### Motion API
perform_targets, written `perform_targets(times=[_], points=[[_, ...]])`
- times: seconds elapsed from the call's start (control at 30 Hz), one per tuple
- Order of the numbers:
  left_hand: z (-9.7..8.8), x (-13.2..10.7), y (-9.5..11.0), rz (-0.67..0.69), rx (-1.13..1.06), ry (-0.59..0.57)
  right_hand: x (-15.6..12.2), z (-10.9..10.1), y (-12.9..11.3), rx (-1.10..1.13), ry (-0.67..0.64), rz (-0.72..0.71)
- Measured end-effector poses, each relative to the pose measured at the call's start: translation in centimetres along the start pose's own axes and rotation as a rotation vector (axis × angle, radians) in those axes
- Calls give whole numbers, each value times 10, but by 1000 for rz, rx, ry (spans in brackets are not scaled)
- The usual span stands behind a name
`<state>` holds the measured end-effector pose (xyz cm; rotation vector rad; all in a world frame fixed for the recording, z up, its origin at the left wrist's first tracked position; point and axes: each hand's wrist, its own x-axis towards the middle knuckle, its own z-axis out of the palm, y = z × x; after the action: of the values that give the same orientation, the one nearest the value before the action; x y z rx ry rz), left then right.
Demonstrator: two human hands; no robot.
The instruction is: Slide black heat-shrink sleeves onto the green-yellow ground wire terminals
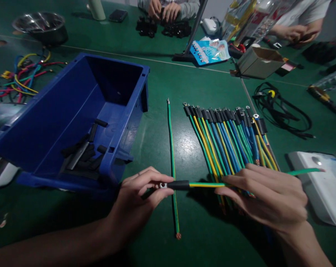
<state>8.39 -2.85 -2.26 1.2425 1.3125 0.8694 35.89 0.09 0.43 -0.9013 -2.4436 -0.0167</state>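
My left hand (140,194) pinches the metal lug end of a green-yellow wire (204,184) that carries a black sleeve (178,185) near the lug. My right hand (264,194) grips the same wire further along, and the wire's green tail sticks out past it to the right. The wire is held level above the green table. Under it lies a single green-yellow wire (172,155), running away from me. A row of several sleeved wires (226,141) lies fanned out under my right hand.
A blue bin (59,122) with black sleeve pieces (82,152) stands at the left. A white device (323,181) lies at the right, a black cable (281,107) behind it. Loose coloured wires (20,79), a metal bowl (39,26) and a cardboard box (258,61) sit farther back. Other people's hands (162,9) work at the far edge.
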Motion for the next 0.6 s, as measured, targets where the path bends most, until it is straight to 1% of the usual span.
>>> perform_targets(times=[0.1,0.27,0.4,0.6], points=[[0,-1,-1,-9,-3,-8,0,3,3,-90,20,-13],[-1,-3,-4,-45,18,-52,-2,7,6,-118,29,2],[-1,-3,-4,-45,30,-74,-3,8,8,-142,37,34],[-3,-2,-3,-34,24,-128,0,9,8,-134,9,69]])
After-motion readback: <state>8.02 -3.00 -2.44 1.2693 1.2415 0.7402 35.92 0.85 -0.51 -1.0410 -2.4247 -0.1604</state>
